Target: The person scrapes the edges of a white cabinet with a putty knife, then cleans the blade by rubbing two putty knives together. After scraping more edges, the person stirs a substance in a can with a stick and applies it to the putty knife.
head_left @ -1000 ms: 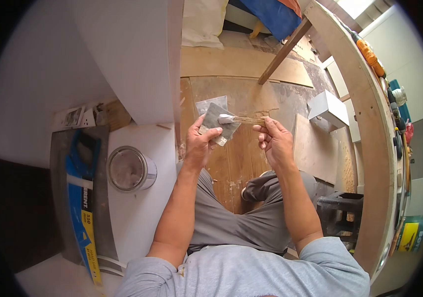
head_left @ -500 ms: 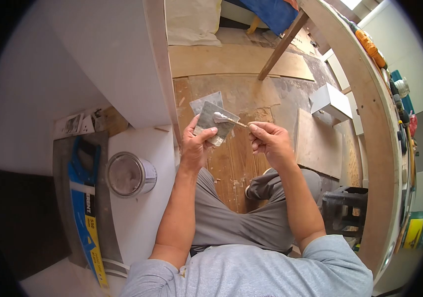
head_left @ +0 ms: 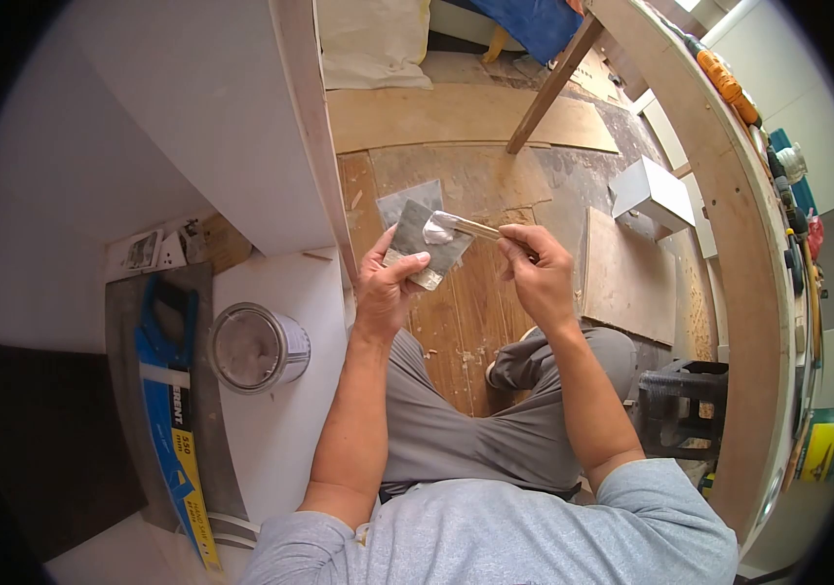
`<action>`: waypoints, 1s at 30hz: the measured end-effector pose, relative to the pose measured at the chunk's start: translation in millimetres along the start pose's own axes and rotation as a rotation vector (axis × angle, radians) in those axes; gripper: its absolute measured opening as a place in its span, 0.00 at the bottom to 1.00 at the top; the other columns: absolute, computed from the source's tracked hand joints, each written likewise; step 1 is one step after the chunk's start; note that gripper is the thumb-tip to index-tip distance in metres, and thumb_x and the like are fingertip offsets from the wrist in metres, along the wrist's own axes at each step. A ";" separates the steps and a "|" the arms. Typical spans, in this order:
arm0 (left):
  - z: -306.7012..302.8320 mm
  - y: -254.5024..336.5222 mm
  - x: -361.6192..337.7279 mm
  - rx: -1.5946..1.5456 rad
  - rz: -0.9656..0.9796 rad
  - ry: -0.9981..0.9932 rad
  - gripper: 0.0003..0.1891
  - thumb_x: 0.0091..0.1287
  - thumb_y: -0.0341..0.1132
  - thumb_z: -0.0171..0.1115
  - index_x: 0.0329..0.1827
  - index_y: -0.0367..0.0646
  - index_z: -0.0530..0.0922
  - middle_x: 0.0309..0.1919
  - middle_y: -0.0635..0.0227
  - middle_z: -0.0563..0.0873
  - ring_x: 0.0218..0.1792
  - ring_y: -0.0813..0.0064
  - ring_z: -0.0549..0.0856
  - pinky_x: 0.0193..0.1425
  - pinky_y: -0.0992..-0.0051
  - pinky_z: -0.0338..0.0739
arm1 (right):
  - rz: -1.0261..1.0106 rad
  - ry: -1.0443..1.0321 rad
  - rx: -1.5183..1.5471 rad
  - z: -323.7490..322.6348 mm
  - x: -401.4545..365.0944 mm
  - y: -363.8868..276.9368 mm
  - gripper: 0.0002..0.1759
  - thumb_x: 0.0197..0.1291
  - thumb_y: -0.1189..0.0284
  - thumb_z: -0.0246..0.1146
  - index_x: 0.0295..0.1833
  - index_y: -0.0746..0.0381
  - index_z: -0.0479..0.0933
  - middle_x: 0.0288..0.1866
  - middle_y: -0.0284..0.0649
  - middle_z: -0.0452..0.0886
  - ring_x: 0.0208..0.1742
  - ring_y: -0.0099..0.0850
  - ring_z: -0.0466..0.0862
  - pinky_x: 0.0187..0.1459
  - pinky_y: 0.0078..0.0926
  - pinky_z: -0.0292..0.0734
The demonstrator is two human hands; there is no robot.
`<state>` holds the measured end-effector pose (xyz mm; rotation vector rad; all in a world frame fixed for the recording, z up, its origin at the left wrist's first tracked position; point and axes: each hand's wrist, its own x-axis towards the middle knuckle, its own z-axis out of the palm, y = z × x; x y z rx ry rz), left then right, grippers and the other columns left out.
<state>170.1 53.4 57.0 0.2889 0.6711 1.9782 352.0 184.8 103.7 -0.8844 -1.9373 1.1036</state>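
My left hand grips a thin grey plate, thumb across its near edge. A mound of white paste sits on the plate's upper part. Behind it, a second, paler flat sheet sticks out at the upper left. Pinched in my right hand is a slim spoon-like tool, its far end at the paste and coated white. To the left of my forearm, an open tin with pale contents stands on a white surface.
A blue hand saw lies left of the tin. Wooden boards cover parts of the floor. A white box and a black stool are at right, beside a wooden frame with tools, including an orange-handled one.
The spoon-like tool has turned in my right hand, and its handle now shows wider. My right hand has risen slightly; the white paste on the plate now shows as a larger mound.
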 end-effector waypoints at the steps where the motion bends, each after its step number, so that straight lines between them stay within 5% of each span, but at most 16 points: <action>1: -0.4 0.3 0.2 -0.014 -0.008 -0.006 0.29 0.66 0.18 0.68 0.72 0.29 0.74 0.48 0.59 0.93 0.44 0.72 0.95 0.49 0.73 0.94 | -0.164 0.021 -0.093 -0.6 0.7 3.4 0.08 0.71 0.82 0.70 0.53 0.70 0.88 0.47 0.38 0.88 0.36 0.20 0.86 0.34 0.19 0.88; 11: -14.6 -1.0 5.3 -0.067 -0.038 -0.035 0.31 0.67 0.21 0.67 0.74 0.27 0.70 0.47 0.59 0.93 0.42 0.70 0.95 0.49 0.62 0.96 | -0.491 0.018 -0.232 -4.0 -5.8 -12.6 0.11 0.60 0.87 0.73 0.47 0.66 0.90 0.45 0.40 0.87 0.42 0.33 0.89 0.44 0.27 0.84; 16: -7.4 -0.8 3.8 -0.083 -0.032 0.031 0.26 0.67 0.20 0.66 0.69 0.30 0.75 0.45 0.59 0.93 0.38 0.72 0.94 0.40 0.72 0.93 | -0.613 0.051 -0.358 -14.6 -4.8 -18.1 0.11 0.59 0.88 0.73 0.46 0.66 0.90 0.48 0.40 0.87 0.44 0.35 0.90 0.45 0.31 0.85; 23: -22.2 -0.2 10.3 -0.065 0.009 0.053 0.29 0.66 0.22 0.67 0.73 0.35 0.76 0.48 0.65 0.92 0.42 0.73 0.92 0.46 0.70 0.90 | -0.508 0.189 -0.299 -41.7 3.8 -48.2 0.11 0.63 0.90 0.72 0.48 0.69 0.89 0.49 0.41 0.88 0.47 0.30 0.89 0.48 0.28 0.87; 26: -30.0 -10.3 11.0 -0.007 -0.018 0.146 0.33 0.64 0.25 0.71 0.75 0.35 0.72 0.49 0.65 0.91 0.42 0.73 0.91 0.48 0.69 0.90 | -0.330 0.143 0.055 -16.9 -4.2 -80.6 0.10 0.67 0.89 0.70 0.52 0.70 0.90 0.55 0.44 0.86 0.49 0.29 0.89 0.48 0.24 0.93; 30: -44.1 -19.6 10.7 0.003 -0.092 0.086 0.52 0.61 0.31 0.75 0.88 0.31 0.55 0.51 0.60 0.92 0.41 0.73 0.93 0.46 0.67 0.92 | -0.470 -0.088 0.156 26.5 -23.9 -119.0 0.12 0.69 0.89 0.68 0.54 0.68 0.90 0.57 0.47 0.86 0.50 0.34 0.90 0.49 0.30 0.94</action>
